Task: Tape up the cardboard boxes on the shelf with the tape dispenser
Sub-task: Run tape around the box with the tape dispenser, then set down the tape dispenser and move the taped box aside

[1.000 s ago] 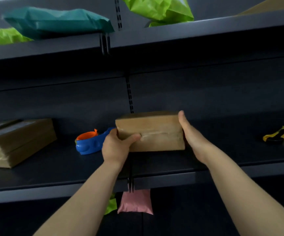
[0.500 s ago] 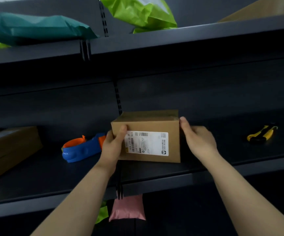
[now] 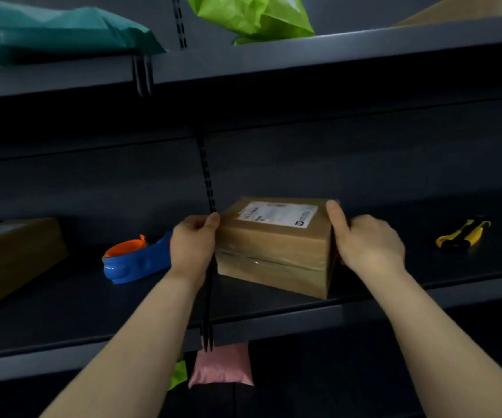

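Left hand (image 3: 194,242) curls its fingers round the left end of a small brown cardboard box (image 3: 273,251), and the right hand (image 3: 367,242) clasps the opposite end, thumb laid over the top edge. Between them the box sits on the dark metal shelf (image 3: 273,324), turned a little askew. Its white printed shipping label (image 3: 276,214) faces up, and a glossy taped seam runs across the side nearest the person. Whether its base lies flat or is lifted slightly, I cannot tell. Its near right corner is close to the shelf's front edge.

A blue and orange plastic tape dispenser (image 3: 135,260) lies on the same shelf just beside the left hand, partly hidden behind it. A larger brown cardboard carton (image 3: 11,257) sits at the far left, and a yellow and black utility knife (image 3: 462,235) lies well apart to the right.

The likeliest trouble is the box sliding off the front edge. Reaching for the dispenser means letting go with one hand, and a skewed box held at one end could pivot outward. The left hand is so close to the dispenser that a careless turn of the box could knock it along the shelf. Tape drawn across the top would probably cover the label, and the dim light makes an untaped seam easy to miss.
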